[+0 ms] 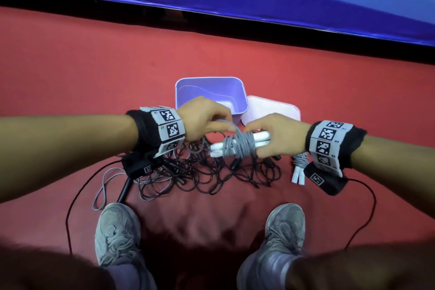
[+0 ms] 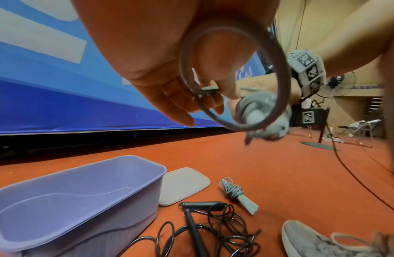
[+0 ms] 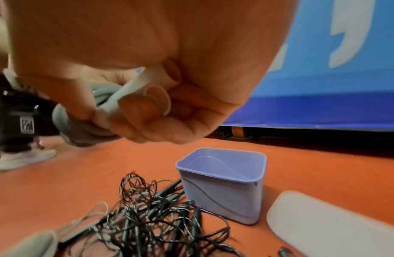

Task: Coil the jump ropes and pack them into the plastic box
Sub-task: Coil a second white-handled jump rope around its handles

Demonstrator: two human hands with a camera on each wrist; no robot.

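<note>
We are winding the grey rope (image 1: 237, 146) around its two white handles (image 1: 260, 139), held side by side above the floor so the cord has a firm core. Our right hand (image 1: 275, 135) is clenching the handles' right end — steadying them — while our left hand (image 1: 202, 117) is pinching the loose cord to lead it round. The box (image 1: 235, 82) is waiting open just beyond, its lid (image 1: 273, 107) to the right, a wound rope (image 1: 298, 167) lying near right, a black tangle (image 1: 207, 174) beneath.
</note>
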